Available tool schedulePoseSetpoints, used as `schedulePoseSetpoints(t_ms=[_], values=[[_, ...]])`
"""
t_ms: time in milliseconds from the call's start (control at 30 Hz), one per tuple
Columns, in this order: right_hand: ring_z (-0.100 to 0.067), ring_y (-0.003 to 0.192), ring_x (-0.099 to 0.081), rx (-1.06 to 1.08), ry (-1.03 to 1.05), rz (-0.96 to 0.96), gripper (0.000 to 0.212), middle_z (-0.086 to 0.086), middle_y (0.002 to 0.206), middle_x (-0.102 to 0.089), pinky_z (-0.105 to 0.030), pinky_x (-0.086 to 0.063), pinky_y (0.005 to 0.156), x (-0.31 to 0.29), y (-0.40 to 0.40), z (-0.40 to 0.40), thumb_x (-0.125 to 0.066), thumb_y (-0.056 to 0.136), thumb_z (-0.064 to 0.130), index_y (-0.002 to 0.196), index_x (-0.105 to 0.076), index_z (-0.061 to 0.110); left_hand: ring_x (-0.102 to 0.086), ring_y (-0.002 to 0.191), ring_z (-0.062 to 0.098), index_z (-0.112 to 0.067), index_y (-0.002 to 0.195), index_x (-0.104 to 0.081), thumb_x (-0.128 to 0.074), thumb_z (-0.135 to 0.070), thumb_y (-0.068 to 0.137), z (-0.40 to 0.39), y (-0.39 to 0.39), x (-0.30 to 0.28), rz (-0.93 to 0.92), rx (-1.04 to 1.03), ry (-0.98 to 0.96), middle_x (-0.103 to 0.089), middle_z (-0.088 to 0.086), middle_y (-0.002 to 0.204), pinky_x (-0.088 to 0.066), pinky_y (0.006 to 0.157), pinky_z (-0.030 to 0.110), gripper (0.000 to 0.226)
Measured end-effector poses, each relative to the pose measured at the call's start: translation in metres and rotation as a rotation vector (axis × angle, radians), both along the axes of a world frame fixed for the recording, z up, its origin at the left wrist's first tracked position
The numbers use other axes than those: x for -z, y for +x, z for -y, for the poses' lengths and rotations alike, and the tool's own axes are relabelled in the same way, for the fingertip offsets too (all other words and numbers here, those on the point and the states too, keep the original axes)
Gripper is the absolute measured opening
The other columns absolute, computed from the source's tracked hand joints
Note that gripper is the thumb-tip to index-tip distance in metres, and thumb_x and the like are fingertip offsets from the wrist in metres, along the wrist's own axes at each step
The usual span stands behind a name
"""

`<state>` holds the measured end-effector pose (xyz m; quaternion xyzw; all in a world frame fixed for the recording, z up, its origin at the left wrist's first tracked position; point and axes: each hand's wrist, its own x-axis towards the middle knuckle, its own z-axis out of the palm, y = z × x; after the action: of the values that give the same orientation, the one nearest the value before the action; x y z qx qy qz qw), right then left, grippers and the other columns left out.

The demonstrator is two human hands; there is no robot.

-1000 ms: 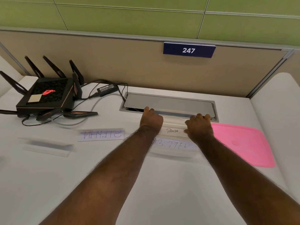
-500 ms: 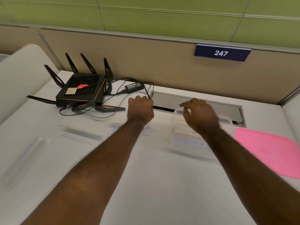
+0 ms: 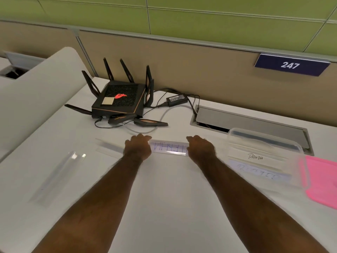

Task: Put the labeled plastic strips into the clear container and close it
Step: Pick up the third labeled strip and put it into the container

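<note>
From the head view, our left hand (image 3: 138, 147) and right hand (image 3: 200, 147) bracket the ends of a labeled strip (image 3: 168, 147) flat on the white bench (image 3: 164, 198); whether either grip has closed on it, we cannot tell. Taking both ends probably keeps the thin, glossy plastic from bending. The clear container (image 3: 264, 154) sits open just right, already holding strips, its pink lid (image 3: 322, 181) beside it.

Views: one, head-worn wide-angle.
Position: above the desk's (image 3: 164, 189) near edge.
Facing: forward and down, toward the back edge and partition (image 3: 200, 70).
Nearness: forearms fill the foreground.
</note>
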<state>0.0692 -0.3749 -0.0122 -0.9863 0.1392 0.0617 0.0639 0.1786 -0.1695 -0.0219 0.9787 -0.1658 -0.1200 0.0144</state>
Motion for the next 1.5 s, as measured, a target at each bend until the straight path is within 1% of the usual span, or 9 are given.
schedulePoseSetpoints(t_ms=[433,600,767,867,933,1033,1167,1333,1500], values=[[-0.027,0.099,-0.061,0.083,0.060,0.109,0.020,-0.006,0.107,-0.066,-0.032,-0.046,0.080,0.001,0.021,0.010,-0.056,0.091,0.025,0.106,-0.067,0.018,-0.049,0.117,0.025,-0.028,0.134,-0.051,-0.050,-0.039,0.091,0.010,0.006,-0.004,0.076,0.205,0.014,-0.054,0.003,0.129,-0.038,0.096,0.043,0.045],[-0.021,0.089,-0.061,0.004,0.148,0.286,0.023,0.001,0.100,-0.066,-0.030,-0.044,0.069,-0.039,0.028,-0.003,-0.051,0.091,0.035,0.100,-0.071,0.029,-0.055,0.111,0.025,-0.028,0.125,-0.055,-0.047,-0.038,0.094,0.031,0.002,-0.015,0.140,0.268,-0.128,-0.061,0.000,0.122,-0.039,0.092,0.039,0.033],[-0.010,0.086,-0.061,-0.026,0.304,0.465,0.034,0.010,0.105,-0.067,-0.026,-0.044,0.065,-0.068,0.030,-0.019,-0.045,0.092,0.050,0.108,-0.068,0.030,-0.062,0.100,0.028,-0.024,0.111,-0.068,-0.051,-0.033,0.093,0.034,0.010,-0.033,0.084,0.121,-0.375,-0.070,0.006,0.108,-0.050,0.081,0.035,0.027],[0.002,0.084,-0.056,0.134,0.612,0.640,0.037,0.016,0.104,-0.062,-0.024,-0.044,0.075,-0.077,0.026,-0.012,-0.041,0.093,0.054,0.110,-0.065,0.031,-0.065,0.099,0.031,-0.015,0.115,-0.069,-0.054,-0.031,0.093,0.021,0.017,-0.044,-0.034,0.022,-0.571,-0.071,0.010,0.108,-0.054,0.084,0.040,0.030],[-0.002,0.090,-0.059,0.185,0.755,0.632,0.033,0.012,0.107,-0.064,-0.026,-0.047,0.081,-0.076,0.024,-0.005,-0.046,0.094,0.049,0.114,-0.064,0.029,-0.067,0.100,0.029,-0.009,0.116,-0.068,-0.059,-0.022,0.094,0.015,0.017,-0.048,-0.251,-0.120,-0.893,-0.072,0.011,0.110,-0.057,0.082,0.041,0.027],[-0.002,0.093,-0.063,0.138,0.883,0.413,0.035,0.005,0.116,-0.065,-0.025,-0.052,0.086,-0.069,0.019,0.000,-0.057,0.091,0.045,0.121,-0.062,0.027,-0.071,0.096,0.027,-0.008,0.116,-0.066,-0.062,-0.013,0.092,0.012,0.005,-0.052,-0.619,-0.308,-1.280,-0.073,0.013,0.112,-0.061,0.073,0.035,0.025],[-0.013,0.105,-0.063,0.038,0.896,0.124,0.052,0.004,0.127,-0.062,-0.029,-0.052,0.084,-0.060,0.009,-0.003,-0.063,0.085,0.051,0.130,-0.055,0.026,-0.068,0.098,0.029,-0.005,0.114,-0.063,-0.062,-0.008,0.091,0.019,-0.012,-0.048,-0.811,-0.357,-1.558,-0.071,0.016,0.112,-0.060,0.080,0.041,0.024],[-0.016,0.096,-0.065,0.010,0.997,-0.011,0.047,0.007,0.109,-0.067,-0.038,-0.060,0.075,-0.058,-0.013,0.007,-0.068,0.074,0.058,0.115,-0.059,0.036,-0.071,0.093,0.024,-0.010,0.100,-0.067,-0.061,-0.006,0.089,0.037,-0.031,-0.045,-0.915,-0.314,-1.700,-0.074,0.009,0.096,-0.059,0.079,0.038,0.013],[-0.011,0.088,-0.066,0.048,0.882,0.050,0.042,0.011,0.096,-0.072,-0.030,-0.056,0.075,-0.065,-0.033,0.036,-0.074,0.070,0.058,0.103,-0.069,0.032,-0.072,0.091,0.027,-0.011,0.086,-0.074,-0.055,0.003,0.083,0.040,-0.038,-0.047,-1.027,-0.330,-1.761,-0.075,0.012,0.093,-0.059,0.075,0.037,0.023]])
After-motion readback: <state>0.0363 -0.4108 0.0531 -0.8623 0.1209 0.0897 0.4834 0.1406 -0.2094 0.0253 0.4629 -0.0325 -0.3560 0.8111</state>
